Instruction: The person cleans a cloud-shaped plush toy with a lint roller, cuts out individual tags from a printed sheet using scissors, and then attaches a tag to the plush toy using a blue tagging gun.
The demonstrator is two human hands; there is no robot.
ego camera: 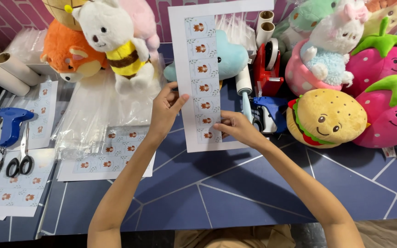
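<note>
Two hands hold one white sticker sheet upright above the blue counter, both forearms reaching up from the bottom edge and converging on it. The left hand grips the sheet's left margin about halfway up, thumb laid across the front and pointing right toward the printed column, fingers curled behind the paper. The right hand is closed in a pinch at the lower right part of the sheet, fingertips pressed on the lowest stickers of the column, wrist bent inward. The sheet carries a single vertical strip of small pale labels, each with an orange-brown animal figure, and it hides part of a light blue plush behind it.

Just right of the sheet stand a lint roller, a red tape dispenser and a blue tagging gun. A burger plush and two strawberry plushes lie farther right. To the left, more sticker sheets lie flat under clear plastic bags, with scissors and another blue tagging gun near the counter's left edge. A white bear plush in a bee outfit leans against an orange plush.
</note>
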